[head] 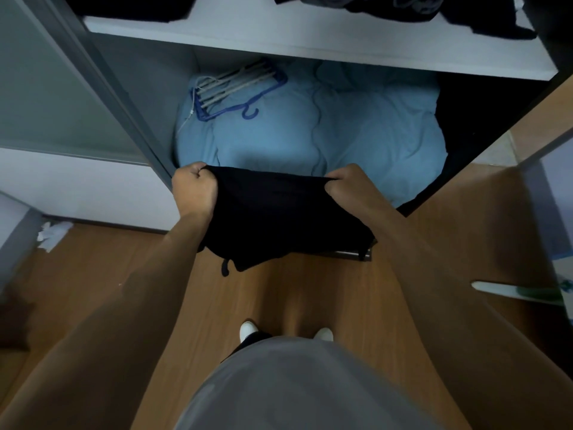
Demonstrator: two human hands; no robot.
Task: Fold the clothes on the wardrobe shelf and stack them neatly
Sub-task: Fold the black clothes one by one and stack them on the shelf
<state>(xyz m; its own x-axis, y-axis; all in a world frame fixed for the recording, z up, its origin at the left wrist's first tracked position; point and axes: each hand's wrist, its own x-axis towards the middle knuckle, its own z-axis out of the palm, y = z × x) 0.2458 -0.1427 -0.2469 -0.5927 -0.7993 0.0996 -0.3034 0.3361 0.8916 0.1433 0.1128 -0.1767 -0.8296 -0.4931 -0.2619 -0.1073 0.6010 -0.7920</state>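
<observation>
A black garment [279, 218] hangs in the air in front of the open wardrobe, stretched between both hands. My left hand [193, 187] grips its top left corner in a fist. My right hand [344, 184] pinches the top right corner. The cloth droops below the hands, and a drawstring dangles at its lower left. The white wardrobe shelf [279, 35] runs across the top of the view. Dark clothes [403, 6] lie loosely heaped on its right part, and a dark pile [130, 7] lies on its left part.
Below the shelf a light blue duvet [325, 128] fills the compartment, with blue and pale hangers [235, 88] lying on it. A sliding door [62, 88] stands at the left. Crumpled white paper [51, 235] lies on the wooden floor [124, 274].
</observation>
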